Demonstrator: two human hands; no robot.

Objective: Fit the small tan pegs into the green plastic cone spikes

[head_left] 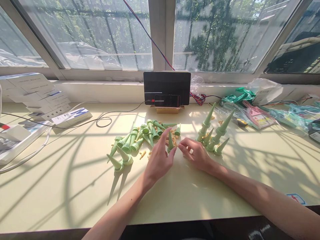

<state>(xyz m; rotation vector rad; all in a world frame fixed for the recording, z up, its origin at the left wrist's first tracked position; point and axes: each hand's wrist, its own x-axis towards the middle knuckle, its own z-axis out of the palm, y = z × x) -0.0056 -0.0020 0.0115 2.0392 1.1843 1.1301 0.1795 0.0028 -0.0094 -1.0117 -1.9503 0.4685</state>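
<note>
My left hand [160,156] grips an upright green cone [170,142] | my right hand [197,154] just beside it, grip: cannot tell

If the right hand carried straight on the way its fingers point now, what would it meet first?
Probably the green spike in the left hand, just across from the right hand; the left thumb is almost in line too, and depth from this one view leaves the order unsure.
</note>
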